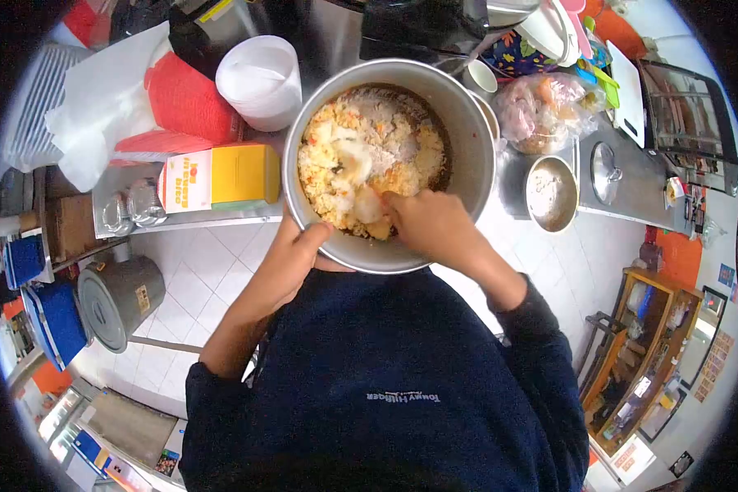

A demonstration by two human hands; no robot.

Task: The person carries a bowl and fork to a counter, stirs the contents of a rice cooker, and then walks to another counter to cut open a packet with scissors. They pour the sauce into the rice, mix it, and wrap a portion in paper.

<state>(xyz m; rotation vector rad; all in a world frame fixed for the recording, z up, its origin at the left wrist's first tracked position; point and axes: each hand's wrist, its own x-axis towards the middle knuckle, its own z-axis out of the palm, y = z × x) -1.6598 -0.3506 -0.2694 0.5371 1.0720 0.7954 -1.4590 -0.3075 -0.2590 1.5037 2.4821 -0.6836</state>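
A large metal pot [476,135] is tipped toward me at the counter's edge. Inside is a crumbly yellow-white food mixture [328,156] with orange bits, a patch of white powder and brown liquid around the edge. My left hand [291,254] grips the pot's near left rim, thumb on top and fingers underneath. Reaching over the near right rim, my right hand [435,225] is closed around what looks like a pale spoon [371,205]. Its blurred end is in the mixture, and the fist hides most of its handle.
Left of the pot are a yellow and white box [246,176], a stack of white plastic tubs [258,78] and glass jars [146,205]. On the right are a small floury pan [552,193], a plastic bag of food [549,111] and a lid [604,172]. A lidded bin [123,295] stands on the floor.
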